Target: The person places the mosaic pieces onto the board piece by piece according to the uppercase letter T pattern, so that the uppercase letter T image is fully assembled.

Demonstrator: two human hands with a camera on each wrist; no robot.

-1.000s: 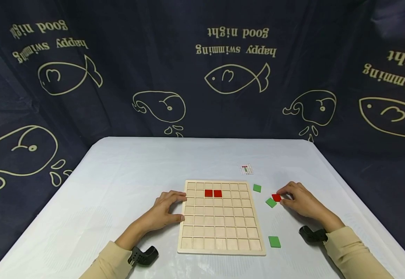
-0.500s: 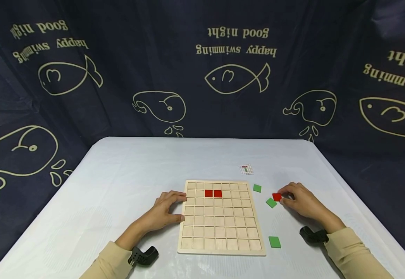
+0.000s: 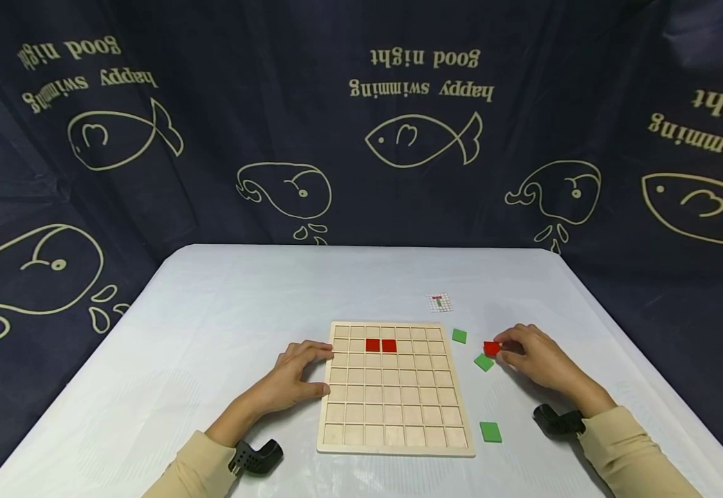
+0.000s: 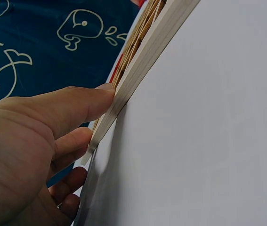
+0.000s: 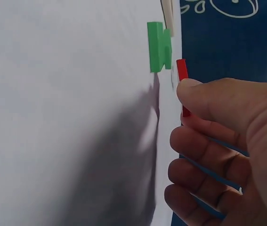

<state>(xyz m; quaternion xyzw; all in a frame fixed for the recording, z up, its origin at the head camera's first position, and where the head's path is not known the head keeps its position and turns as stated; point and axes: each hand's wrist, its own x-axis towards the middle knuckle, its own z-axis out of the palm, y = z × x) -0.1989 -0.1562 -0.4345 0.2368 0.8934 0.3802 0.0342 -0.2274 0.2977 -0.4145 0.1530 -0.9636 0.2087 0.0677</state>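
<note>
A wooden grid board [image 3: 392, 394] lies on the table, with two red square tiles side by side in its second row from the far edge. At the board's left edge my left hand [image 3: 295, 377] rests its fingertips and thumb, also seen in the left wrist view against the pale rim [image 4: 138, 70]. Right of the board my right hand [image 3: 538, 356] pinches a red tile [image 3: 491, 348] between thumb and fingers. In the right wrist view that tile [image 5: 182, 68] is edge-on and raised off the table. Just below it in the head view lies a green tile [image 3: 483, 362].
Another green tile [image 3: 459, 335] lies near the board's upper right corner, and one more green tile [image 3: 490, 432] by its lower right. A small printed pattern card [image 3: 439, 302] sits beyond the board. A dark patterned curtain [image 3: 361, 207] surrounds the white table [image 3: 243, 290].
The red tile in my right hand has risen slightly and shifted a little left and away. My left hand and the board stay where they were.
</note>
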